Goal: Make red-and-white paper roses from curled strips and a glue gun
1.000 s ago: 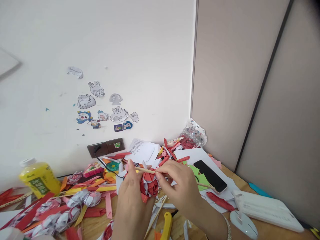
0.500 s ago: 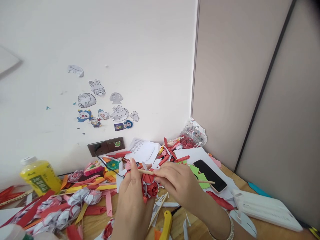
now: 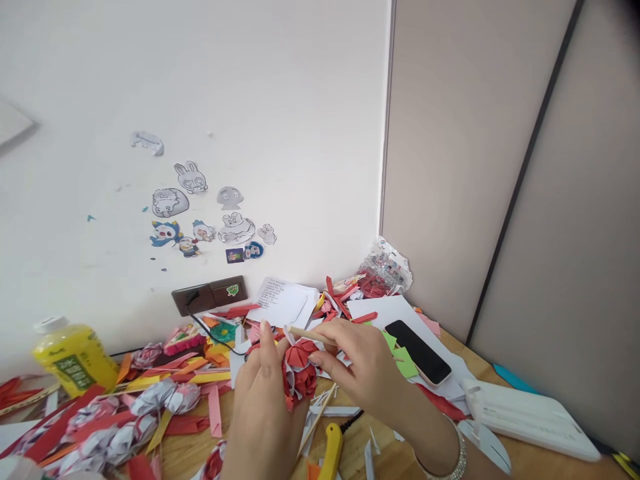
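Observation:
My left hand is closed around a red and white folded-paper flower ball, its thumb upright at the ball's left side. My right hand pinches a thin wooden stick, whose tip points left above the ball, beside a small white paper piece. The right fingers hide part of the stick. The ball's underside is hidden by my left hand.
Paper strips and twisted paper pieces litter the left. A yellow drink bottle, yellow-handled cutter, black phone and white device lie around. A socket strip is on the wall.
The stick in my right hand has tilted and its tip has lifted away from my left thumb. More of the paper ball's top shows. The camera view has shifted slightly.

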Demonstrator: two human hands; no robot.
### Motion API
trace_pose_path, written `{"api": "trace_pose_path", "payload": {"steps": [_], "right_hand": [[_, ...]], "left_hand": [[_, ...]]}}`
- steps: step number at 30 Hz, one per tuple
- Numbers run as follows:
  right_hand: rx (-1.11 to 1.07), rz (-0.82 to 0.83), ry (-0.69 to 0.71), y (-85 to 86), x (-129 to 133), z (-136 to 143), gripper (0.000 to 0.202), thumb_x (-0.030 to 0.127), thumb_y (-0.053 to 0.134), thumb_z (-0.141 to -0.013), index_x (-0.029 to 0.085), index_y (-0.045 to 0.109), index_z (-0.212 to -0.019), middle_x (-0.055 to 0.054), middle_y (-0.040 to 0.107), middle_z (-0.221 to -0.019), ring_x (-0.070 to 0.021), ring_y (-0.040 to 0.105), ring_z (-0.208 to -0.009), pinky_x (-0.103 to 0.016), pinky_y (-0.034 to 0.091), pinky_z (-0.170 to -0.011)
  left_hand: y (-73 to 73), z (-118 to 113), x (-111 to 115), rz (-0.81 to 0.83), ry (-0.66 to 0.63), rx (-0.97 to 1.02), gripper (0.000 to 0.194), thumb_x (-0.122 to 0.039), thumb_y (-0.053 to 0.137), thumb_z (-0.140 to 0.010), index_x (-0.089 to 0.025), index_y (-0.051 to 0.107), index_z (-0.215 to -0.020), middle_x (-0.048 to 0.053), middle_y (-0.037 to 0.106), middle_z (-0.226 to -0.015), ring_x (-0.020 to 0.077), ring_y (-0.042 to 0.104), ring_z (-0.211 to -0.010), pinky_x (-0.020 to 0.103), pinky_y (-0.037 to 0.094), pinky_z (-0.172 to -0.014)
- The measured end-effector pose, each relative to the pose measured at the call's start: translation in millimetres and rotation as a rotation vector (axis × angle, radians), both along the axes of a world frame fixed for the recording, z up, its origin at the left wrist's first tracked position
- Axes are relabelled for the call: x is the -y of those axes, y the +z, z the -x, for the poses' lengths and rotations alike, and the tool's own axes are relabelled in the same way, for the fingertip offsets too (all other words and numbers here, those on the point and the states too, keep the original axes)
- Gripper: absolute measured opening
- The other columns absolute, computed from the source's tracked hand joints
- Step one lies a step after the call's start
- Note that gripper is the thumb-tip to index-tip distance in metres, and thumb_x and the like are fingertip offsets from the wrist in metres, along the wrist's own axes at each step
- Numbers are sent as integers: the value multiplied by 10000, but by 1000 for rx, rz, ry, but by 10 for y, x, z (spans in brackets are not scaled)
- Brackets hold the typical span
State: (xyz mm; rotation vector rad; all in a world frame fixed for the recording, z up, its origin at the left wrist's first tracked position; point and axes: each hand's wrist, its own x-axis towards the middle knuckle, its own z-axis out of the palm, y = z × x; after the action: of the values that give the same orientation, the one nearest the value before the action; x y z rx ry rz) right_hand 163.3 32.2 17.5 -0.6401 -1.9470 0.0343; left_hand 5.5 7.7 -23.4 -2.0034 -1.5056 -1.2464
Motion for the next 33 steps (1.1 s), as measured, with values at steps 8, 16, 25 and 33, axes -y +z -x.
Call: {"api": "trace_pose_path", "payload": {"steps": [8,16,25,33], "right_hand": [[24,-77,-42,-34,-12,-2,370,346,410,-987,153,650,-783,-2,604,-610,-111,497,-544,-235,324,-506],[50,-181,-103,-41,-32,16,378,307,388,-999,148,642,-768,-11,618,-605,-113,507,-527,-246,308,-486],[28,-201,-135,-65,-24,48,391,331,378,-1004,157,607,-739,13,589,-560,-96,494,-494,-234,306,-463],[32,-336,-186,-75,3,69,334,208,387,-986,159,630,-762,-13,617,-589,-115,535,-514,-252,327,-475]], "left_hand": [[20,57,-43,-111,1,-147,893,-137,485,-805,-144,-99,-1480,118,671,-973,278,631,-880,397,536,-709],[24,115,-31,-83,-21,-231,832,-107,498,-771,-101,68,-1484,86,611,-854,256,601,-807,370,531,-691],[62,101,-29,-109,-24,-201,827,-140,477,-818,-155,0,-1493,83,598,-835,259,581,-756,374,516,-621],[103,74,9,-173,-10,-213,872,-130,492,-789,-106,-28,-1488,125,637,-906,278,591,-812,378,519,-665]]}}
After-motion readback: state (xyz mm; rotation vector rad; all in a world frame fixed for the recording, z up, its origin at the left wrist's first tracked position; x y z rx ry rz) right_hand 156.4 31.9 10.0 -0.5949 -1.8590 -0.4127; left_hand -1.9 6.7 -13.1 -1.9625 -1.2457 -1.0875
